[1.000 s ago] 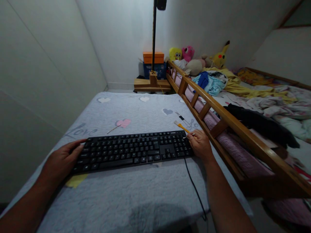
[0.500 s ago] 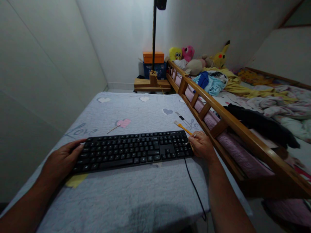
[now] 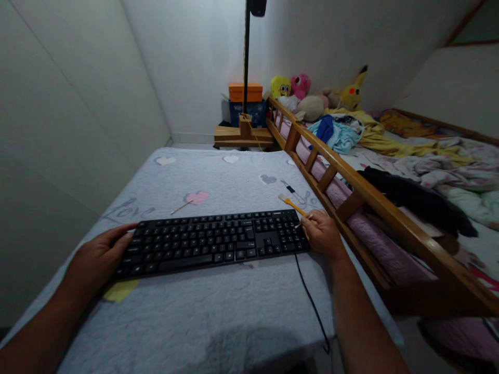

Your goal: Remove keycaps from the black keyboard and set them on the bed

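Note:
A black keyboard (image 3: 202, 241) lies flat on the cloth-covered table (image 3: 218, 311). My left hand (image 3: 97, 254) grips its left end, thumb on top near the corner keys. At the number pad, my right hand (image 3: 322, 234) is closed on a cotton swab (image 3: 298, 225), whose tip points at the right-hand keys. Just behind that hand lies a brush (image 3: 294, 205) with a yellow handle, partly hidden by the fingers. A second cotton swab (image 3: 181, 206) rests on the cloth behind the keyboard. Tweezers (image 3: 290, 189) with a black band lie farther back on the right.
The keyboard's cable (image 3: 312, 296) runs over the table's front edge. Along the right stands a wooden bed rail (image 3: 351, 192), with clothes, bedding and plush toys beyond. A wooden stand (image 3: 244, 136) with a black pole and an orange box (image 3: 245, 92) are at the back.
The swab in my right hand has shifted slightly at the number pad keys. The keyboard and my left hand stay in place; the view moves a little.

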`<state>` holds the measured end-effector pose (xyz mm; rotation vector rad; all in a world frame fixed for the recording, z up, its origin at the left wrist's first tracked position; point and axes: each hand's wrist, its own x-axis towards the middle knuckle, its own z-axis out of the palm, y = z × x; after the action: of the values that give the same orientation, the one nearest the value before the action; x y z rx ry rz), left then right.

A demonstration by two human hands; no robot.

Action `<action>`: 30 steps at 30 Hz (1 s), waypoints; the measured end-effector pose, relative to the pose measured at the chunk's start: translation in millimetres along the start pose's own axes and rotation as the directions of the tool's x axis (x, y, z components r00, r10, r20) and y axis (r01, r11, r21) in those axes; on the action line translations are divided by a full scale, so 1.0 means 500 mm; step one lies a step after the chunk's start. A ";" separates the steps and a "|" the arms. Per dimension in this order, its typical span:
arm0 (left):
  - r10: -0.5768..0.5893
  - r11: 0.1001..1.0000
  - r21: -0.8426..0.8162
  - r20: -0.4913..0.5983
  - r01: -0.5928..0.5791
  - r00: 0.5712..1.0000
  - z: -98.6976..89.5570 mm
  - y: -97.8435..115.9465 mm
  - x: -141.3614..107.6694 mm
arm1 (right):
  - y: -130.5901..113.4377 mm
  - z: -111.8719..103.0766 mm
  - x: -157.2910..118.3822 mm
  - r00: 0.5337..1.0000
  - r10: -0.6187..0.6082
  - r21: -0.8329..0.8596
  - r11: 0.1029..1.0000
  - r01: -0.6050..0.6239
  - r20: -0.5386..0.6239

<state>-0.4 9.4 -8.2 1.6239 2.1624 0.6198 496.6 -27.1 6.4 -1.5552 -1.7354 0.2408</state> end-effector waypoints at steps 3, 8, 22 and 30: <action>-0.001 1.000 -0.014 0.010 0.001 1.000 -0.003 0.009 -0.005 | 0.003 0.006 0.001 1.000 -0.002 -0.021 1.000 0.002 -0.026; 0.005 1.000 -0.028 0.027 -0.004 1.000 -0.009 0.021 -0.013 | 0.003 0.011 0.002 0.999 0.006 -0.058 0.998 -0.008 -0.040; 0.035 0.999 0.024 0.018 -0.036 0.999 -0.010 0.022 -0.012 | 0.011 -0.004 0.003 0.995 -0.009 -0.176 0.984 -0.009 -0.103; 0.037 0.999 0.008 0.021 -0.037 0.999 -0.010 0.017 -0.009 | -0.004 0.006 0.002 0.996 -0.018 -0.109 0.994 0.007 -0.093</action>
<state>4.9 6.5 0.8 1.6710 2.1273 0.6035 493.2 -25.7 6.3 -1.6067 -1.7088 0.0666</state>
